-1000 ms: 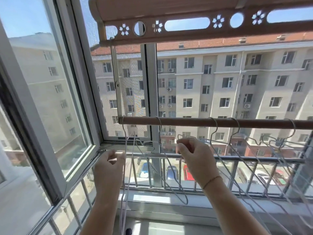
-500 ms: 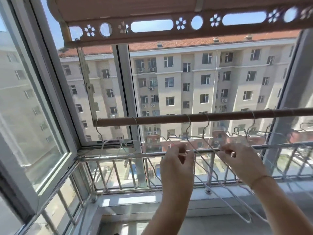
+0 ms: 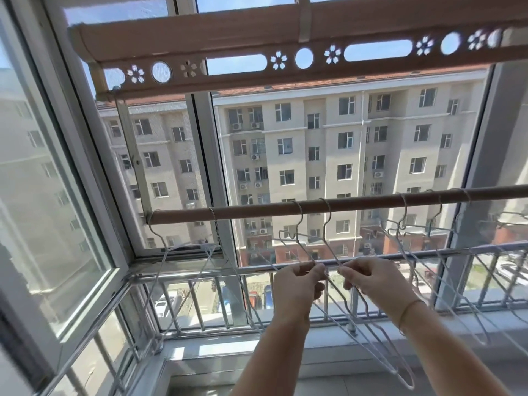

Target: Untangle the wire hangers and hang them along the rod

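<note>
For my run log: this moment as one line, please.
untangling | left hand: pinches left hanger | right hand: pinches right hanger | both hooks on rod

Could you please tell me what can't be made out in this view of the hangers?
Head view only:
- rod: right end cut off by the frame edge.
- middle hangers: their crossing is hidden behind the left hand and right hand.
- right-side hangers: thin overlapping wires, count unclear.

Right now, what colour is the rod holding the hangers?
The rod is reddish brown, seen best in the head view.
</note>
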Demonstrator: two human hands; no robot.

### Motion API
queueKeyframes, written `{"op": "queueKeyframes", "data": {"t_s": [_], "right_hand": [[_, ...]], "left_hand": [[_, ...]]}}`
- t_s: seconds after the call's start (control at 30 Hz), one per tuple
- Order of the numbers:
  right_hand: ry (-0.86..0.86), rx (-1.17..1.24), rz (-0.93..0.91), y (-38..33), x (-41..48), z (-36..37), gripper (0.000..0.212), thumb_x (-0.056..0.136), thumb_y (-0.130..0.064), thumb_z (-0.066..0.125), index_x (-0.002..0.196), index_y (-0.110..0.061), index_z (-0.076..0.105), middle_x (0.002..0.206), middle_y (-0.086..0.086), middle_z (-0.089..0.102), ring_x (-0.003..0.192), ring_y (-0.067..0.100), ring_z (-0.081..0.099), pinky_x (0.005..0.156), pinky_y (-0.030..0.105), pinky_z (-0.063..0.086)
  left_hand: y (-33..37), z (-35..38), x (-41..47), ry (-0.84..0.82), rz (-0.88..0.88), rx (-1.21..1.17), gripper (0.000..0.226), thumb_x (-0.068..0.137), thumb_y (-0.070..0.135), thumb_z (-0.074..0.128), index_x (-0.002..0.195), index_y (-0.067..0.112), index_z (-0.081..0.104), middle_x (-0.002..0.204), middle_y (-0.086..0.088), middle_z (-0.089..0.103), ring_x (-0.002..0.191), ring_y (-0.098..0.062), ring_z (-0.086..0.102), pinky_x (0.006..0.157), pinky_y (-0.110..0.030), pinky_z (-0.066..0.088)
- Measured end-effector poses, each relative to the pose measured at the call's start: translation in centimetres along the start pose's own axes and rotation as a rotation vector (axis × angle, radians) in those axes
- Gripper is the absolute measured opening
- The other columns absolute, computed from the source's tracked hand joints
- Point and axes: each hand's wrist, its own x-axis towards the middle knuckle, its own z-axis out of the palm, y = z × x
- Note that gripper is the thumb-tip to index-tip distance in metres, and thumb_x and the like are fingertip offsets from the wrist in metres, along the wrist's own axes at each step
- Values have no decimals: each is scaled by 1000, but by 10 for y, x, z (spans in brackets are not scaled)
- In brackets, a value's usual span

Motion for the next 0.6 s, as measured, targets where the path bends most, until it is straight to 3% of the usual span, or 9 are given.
{"op": "queueKeyframes", "data": {"t_s": [0.4,0.6], "right_hand": [[-1,100,6,-5,6,10,19,85,-20,62,68,-15,68,53,-2,64,38,0,43,51,21,37],[-16,107,-5,-7,8,15,20,86,-17,62,66,-15,66,47,-5,61,35,-1,44,43,13,35]], "left_hand": [[12,-34,0,79,-4,-106,5,84,1,64,81,5,65,66,-9,65,49,-15,65,51,-22,56],[12,-52,6,135,10,-110,4,84,2,64,82,6,65,70,-11,66,56,-20,65,54,-25,57]]}}
